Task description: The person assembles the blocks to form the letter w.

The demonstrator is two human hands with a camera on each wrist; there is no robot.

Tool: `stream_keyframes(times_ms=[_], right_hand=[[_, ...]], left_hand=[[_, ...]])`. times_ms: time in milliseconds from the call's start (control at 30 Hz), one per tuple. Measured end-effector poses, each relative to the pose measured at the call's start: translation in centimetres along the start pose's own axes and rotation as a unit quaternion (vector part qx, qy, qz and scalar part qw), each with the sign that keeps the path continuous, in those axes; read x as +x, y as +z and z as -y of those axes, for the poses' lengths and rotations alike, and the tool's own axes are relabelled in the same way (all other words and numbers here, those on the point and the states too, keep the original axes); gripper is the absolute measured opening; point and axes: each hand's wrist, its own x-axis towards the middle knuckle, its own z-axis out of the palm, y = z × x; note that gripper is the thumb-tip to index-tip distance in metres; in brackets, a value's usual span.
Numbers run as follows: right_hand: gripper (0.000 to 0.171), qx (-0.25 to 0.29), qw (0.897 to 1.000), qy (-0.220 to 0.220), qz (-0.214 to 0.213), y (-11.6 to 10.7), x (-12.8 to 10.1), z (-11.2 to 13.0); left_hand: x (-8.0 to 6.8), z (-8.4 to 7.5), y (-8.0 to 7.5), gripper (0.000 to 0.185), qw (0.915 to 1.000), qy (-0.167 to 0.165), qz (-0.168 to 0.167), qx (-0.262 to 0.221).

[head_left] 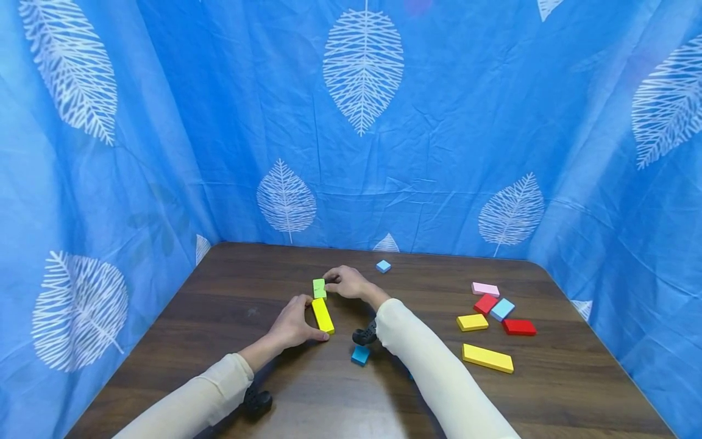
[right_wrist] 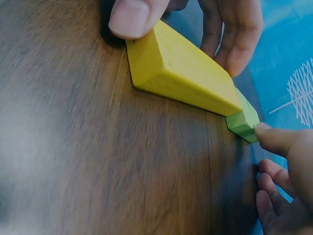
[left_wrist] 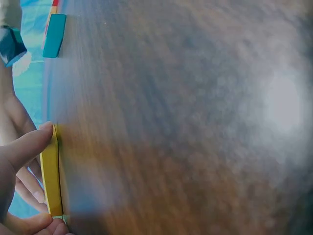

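Note:
A long yellow block [head_left: 323, 316] lies flat on the dark wooden table, and my left hand [head_left: 292, 324] grips it along its length. In the right wrist view the left thumb [right_wrist: 131, 18] is on the near end of the yellow block [right_wrist: 195, 73], with the fingers toward its far end. A light green block [head_left: 319, 289] stands end to end with the yellow one. Beside the green block, on its right, is my right hand [head_left: 348, 283]; its thumb [right_wrist: 276, 139] touches the green block [right_wrist: 244, 120] while the other fingers lie past it, loosely bent.
A blue block [head_left: 360, 355] lies near the right forearm and a small light blue one [head_left: 383, 266] toward the back. On the right are a long yellow block [head_left: 487, 358], a shorter yellow one [head_left: 472, 322], red blocks [head_left: 519, 327], a light blue block [head_left: 501, 309] and a pink block [head_left: 485, 289].

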Motion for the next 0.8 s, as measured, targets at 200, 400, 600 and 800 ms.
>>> stream_keyframes(times_ms=[200, 400, 600, 800], right_hand=[[0.035, -0.002, 1.0, 0.005, 0.008, 0.11, 0.11, 0.25], [0.037, -0.015, 1.0, 0.004, 0.021, 0.17, 0.15, 0.29], [0.041, -0.016, 0.999, 0.002, 0.032, 0.41, 0.22, 0.47], [0.042, -0.023, 0.999, -0.015, 0.033, 0.73, 0.53, 0.45]], left_hand=[[0.0, 0.12, 0.22, 0.085, 0.9999, 0.009, -0.008, 0.003], [-0.03, 0.03, 0.45, 0.084, 0.9999, 0.008, -0.009, 0.004], [-0.14, -0.28, 0.52, 0.086, 0.9999, -0.006, -0.01, 0.009], [-0.13, -0.18, 0.55, 0.087, 0.9998, -0.007, -0.015, 0.014]])
